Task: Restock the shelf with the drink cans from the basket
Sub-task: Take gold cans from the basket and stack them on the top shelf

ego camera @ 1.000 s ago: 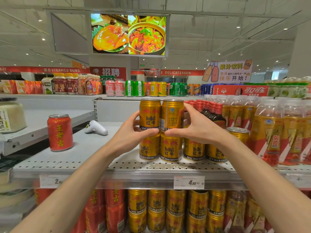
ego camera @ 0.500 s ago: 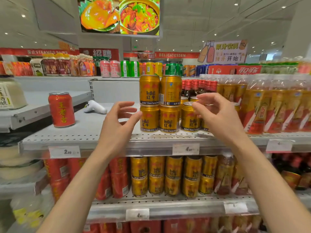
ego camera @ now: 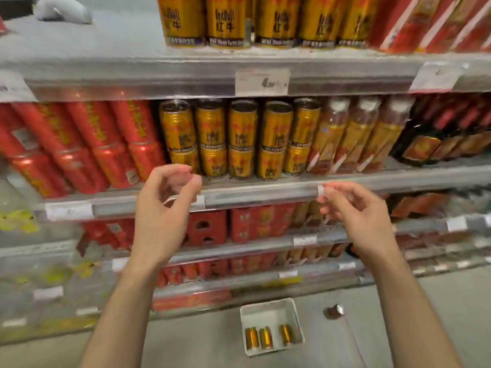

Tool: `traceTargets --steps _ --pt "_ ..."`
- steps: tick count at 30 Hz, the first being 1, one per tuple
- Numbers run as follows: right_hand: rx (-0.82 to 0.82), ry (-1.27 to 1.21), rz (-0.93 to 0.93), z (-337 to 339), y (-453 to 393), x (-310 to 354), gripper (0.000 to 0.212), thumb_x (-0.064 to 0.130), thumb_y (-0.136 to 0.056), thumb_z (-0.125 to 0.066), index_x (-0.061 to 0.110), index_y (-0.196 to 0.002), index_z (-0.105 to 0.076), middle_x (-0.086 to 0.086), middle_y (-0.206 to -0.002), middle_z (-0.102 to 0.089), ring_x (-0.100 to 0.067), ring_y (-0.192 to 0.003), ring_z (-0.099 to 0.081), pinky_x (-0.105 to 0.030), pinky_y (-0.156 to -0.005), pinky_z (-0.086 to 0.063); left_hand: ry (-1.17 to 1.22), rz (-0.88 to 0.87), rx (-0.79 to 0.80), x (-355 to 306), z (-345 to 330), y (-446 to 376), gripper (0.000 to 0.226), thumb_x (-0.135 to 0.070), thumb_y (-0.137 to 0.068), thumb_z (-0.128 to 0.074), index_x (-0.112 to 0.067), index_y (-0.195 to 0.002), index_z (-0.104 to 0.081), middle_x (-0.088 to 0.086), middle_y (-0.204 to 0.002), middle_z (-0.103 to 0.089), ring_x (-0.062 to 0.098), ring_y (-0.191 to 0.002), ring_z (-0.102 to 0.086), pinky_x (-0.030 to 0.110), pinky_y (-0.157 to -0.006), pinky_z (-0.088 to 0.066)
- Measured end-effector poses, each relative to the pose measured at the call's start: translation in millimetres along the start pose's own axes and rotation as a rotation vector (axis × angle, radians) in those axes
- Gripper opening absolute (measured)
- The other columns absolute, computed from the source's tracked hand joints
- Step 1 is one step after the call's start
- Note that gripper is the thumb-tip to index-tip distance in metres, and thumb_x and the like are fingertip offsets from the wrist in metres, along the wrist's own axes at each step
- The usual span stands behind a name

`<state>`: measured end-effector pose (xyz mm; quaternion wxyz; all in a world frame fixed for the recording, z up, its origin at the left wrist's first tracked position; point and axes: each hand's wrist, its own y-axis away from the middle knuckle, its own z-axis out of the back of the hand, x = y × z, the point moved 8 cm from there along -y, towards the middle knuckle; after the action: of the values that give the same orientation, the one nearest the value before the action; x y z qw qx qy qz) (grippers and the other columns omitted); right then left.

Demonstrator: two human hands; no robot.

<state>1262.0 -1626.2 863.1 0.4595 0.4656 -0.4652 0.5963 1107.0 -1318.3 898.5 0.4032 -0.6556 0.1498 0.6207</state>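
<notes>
Head view looks down a blurred drinks shelf. Nearest, both bare forearms reach forward; the left hand (ego camera: 163, 208) and right hand (ego camera: 356, 216) are empty, fingers loosely curled and apart, gripping nothing. Below and between them, on the floor, sits a white basket (ego camera: 268, 309) with three gold cans (ego camera: 265, 338) lying in it. Beyond the basket, the middle shelf (ego camera: 265, 191) carries five stacked pairs of gold cans, ten showing, with red cans left of them and three bottles right. Above, the top shelf (ego camera: 186, 73) shows five gold cans at its front edge.
</notes>
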Motion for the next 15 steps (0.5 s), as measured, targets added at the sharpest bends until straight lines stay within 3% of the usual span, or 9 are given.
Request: traceTargets --steps 4,8,12,15 --pt "0.001 -0.001 -0.058 36 1 -53 0.008 0.012 -0.098 -0.067 0.013 -0.099 -0.075 -0.006 -0.081 -0.078 -0.018 -0.077 -0.071 -0.037 -0.081 -0.06 0.029 0.127 -0.029 42 -38 38 0.014 -0.015 -0.094 -0.071 -0.015 -0.108 -0.066 0.007 -0.094 -0.072 0.024 -0.085 -0.071 0.053 -0.088 -0.058" --pt "0.04 0.01 -0.167 76 -7 -109 0.008 0.019 -0.097 -0.069 0.017 -0.102 -0.075 -0.004 -0.085 -0.079 -0.014 -0.079 -0.073 -0.036 -0.082 -0.061 -0.015 0.221 -0.057 76 -86 74 0.013 -0.012 -0.094 -0.072 -0.022 -0.1 -0.067 0.003 -0.092 -0.069 0.021 -0.084 -0.069 0.04 -0.079 -0.058" --pt "0.129 0.062 -0.252 111 -22 -167 0.008 0.021 -0.096 -0.069 0.02 -0.101 -0.075 -0.004 -0.088 -0.079 -0.015 -0.08 -0.073 -0.035 -0.084 -0.06 -0.022 0.328 -0.13 116 -136 113 0.014 -0.017 -0.091 -0.075 -0.022 -0.102 -0.069 0.003 -0.094 -0.069 0.037 -0.093 -0.071 0.051 -0.087 -0.058" --pt "0.159 0.095 -0.325 131 -24 -207 0.01 0.017 -0.097 -0.067 0.013 -0.103 -0.075 -0.005 -0.086 -0.079 -0.012 -0.076 -0.071 -0.034 -0.082 -0.061 -0.031 0.418 -0.141 148 -169 142 0.012 -0.015 -0.093 -0.073 -0.019 -0.104 -0.069 0.002 -0.092 -0.07 0.029 -0.089 -0.071 0.042 -0.083 -0.062"
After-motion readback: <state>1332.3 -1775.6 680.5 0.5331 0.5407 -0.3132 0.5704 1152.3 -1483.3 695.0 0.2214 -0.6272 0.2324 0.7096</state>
